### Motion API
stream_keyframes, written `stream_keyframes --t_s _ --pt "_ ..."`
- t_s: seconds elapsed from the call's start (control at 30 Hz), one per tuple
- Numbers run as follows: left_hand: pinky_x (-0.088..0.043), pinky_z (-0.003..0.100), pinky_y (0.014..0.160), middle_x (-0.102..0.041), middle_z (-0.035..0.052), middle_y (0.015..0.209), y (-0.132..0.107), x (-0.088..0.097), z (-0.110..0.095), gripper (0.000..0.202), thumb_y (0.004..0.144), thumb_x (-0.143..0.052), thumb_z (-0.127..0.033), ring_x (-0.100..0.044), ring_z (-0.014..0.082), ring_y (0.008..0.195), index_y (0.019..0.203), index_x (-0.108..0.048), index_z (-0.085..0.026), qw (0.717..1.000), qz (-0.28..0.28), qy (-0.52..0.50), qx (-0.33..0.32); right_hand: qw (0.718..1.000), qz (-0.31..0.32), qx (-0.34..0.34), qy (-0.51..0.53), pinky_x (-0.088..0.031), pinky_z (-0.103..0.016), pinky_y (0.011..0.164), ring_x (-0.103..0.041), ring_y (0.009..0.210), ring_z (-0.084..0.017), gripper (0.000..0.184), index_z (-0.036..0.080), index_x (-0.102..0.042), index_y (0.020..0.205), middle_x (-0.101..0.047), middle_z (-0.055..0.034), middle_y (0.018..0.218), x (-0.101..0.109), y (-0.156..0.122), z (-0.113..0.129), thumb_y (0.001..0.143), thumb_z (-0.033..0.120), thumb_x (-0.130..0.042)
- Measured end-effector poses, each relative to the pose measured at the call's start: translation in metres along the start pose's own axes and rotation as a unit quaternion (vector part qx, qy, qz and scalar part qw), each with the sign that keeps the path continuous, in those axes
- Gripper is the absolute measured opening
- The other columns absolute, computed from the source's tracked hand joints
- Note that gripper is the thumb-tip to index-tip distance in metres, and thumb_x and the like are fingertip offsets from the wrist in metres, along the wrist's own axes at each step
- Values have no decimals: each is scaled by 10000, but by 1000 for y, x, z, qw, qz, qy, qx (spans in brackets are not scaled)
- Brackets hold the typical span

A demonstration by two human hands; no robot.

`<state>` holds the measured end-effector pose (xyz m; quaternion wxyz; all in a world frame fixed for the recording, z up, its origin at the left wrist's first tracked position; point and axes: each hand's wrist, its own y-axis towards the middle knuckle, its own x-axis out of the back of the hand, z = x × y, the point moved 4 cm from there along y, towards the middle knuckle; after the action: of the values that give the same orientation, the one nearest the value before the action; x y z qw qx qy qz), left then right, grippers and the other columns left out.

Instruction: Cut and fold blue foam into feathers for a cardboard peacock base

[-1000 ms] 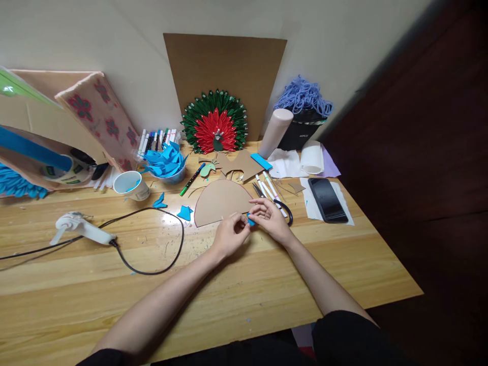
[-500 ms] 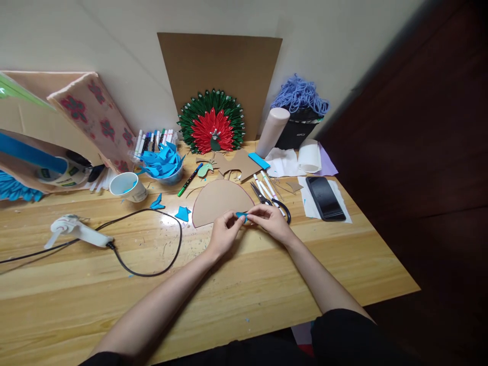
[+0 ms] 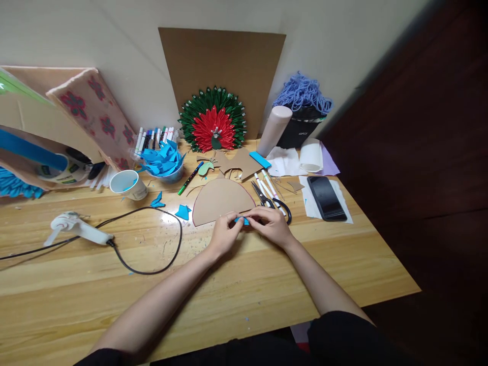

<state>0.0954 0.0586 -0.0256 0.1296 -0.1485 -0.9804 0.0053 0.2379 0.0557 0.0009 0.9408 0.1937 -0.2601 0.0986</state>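
Observation:
Between my two hands is a small blue piece [image 3: 241, 220] of paper or ribbon, partly hidden by the fingers. My left hand [image 3: 224, 233] pinches it from the left, and my right hand [image 3: 272, 226] pinches its right end. Just beyond the fingers lies a half-round cardboard piece [image 3: 219, 200] with a dark outline. Black-handled scissors [image 3: 264, 195] rest right behind my right hand. More blue pieces [image 3: 183, 211] lie left of the cardboard, and a clear tub holds a heap of blue strips [image 3: 163, 160].
A white glue gun [image 3: 82, 229] lies at left, its black cord [image 3: 180, 244] looping across the table. A paper cup [image 3: 129, 186] stands behind it. A red and green peacock craft [image 3: 213, 119] leans on a cardboard sheet [image 3: 224, 61]. A phone [image 3: 326, 198] lies at right.
Both hands remain pinched on the blue piece. My fingers have shifted slightly, and the piece now sits lower and flatter between them.

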Motion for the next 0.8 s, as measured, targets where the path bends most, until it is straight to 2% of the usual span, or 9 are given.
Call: stream_keyframes --t_s 0.13,0.37,0.47,0.7,0.8 --pt "-364 227 611 -527 -4 628 0 1 0 227 811 -475 -276 -477 128 635 646 -562 -146 1000 -11 -17 2 999 2 41 -21 -499 -253 621 -631 684 -135 182 229 -697 914 -711 -29 835 -1 -1 4 818 157 -561" --pt "-372 232 610 -547 4 621 0 1 1 283 836 -471 -342 -496 130 625 659 -567 -143 999 -6 -47 4 996 10 85 -27 -513 -260 701 -654 787 -146 242 241 -679 988 -715 -29 903 -1 -1 7 830 132 -532" --pt "-382 235 620 -567 13 642 -1 2 1 280 844 -463 -336 -510 133 636 681 -580 -141 999 -8 -51 3 997 11 75 -28 -510 -269 707 -648 793 -150 238 244 -677 998 -709 -36 903 -1 -1 6 836 144 -535" --pt "-361 225 589 -549 9 636 -2 2 -3 298 850 -471 -349 -479 125 623 695 -610 -137 999 -23 -25 -13 999 -4 37 -1 -508 -260 615 -615 690 -139 169 218 -680 952 -689 -49 858 0 -1 5 820 191 -578" --pt "-354 229 585 -555 15 643 -2 1 -5 310 858 -467 -350 -476 127 625 711 -635 -135 999 -21 -3 -26 999 -10 29 9 -514 -272 633 -626 726 -153 147 218 -691 922 -691 -54 862 1 0 4 816 207 -588"
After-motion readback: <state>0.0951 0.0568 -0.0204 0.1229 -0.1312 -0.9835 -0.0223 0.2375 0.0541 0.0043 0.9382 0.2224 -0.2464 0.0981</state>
